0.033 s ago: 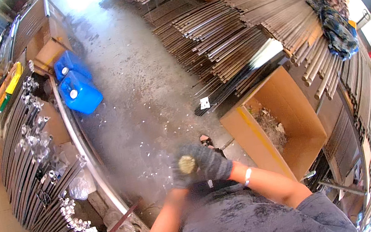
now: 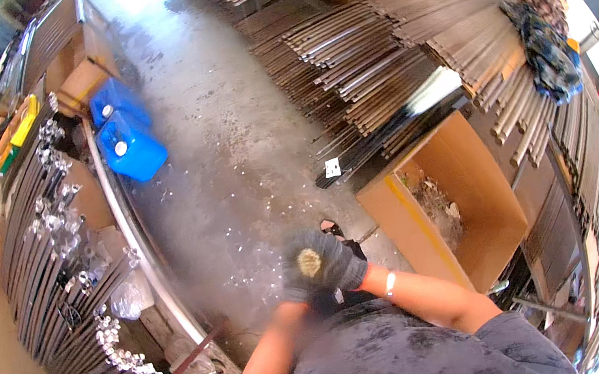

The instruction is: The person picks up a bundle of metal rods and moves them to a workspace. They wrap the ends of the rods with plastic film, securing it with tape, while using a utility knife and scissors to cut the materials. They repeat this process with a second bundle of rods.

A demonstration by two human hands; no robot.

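My two hands, in dark grey gloves, are close together in front of my body. Between them shows the round, rough, yellowish-brown end of something (image 2: pixel 310 262); its kind and the rest of it cannot be made out. My left hand (image 2: pixel 294 278) is closed against its left side, blurred. From the right, my right hand (image 2: pixel 347 268) wraps round the same thing, with a white band (image 2: pixel 390 284) on its wrist. Below the gloves hangs a small whitish piece (image 2: pixel 339 296) that I cannot identify.
An open cardboard box (image 2: pixel 428 188) with debris stands at my right, beside racks of long metal bars (image 2: pixel 364 55). On the left are two blue jerrycans (image 2: pixel 132 146), a pale rail (image 2: pixel 133 236) and many dark rods (image 2: pixel 45 312). White scraps dot the concrete floor (image 2: pixel 220 145).
Both hands, with the round thing between them, have shifted slightly; the right wrist has come a little to the left. The hold looks the same.
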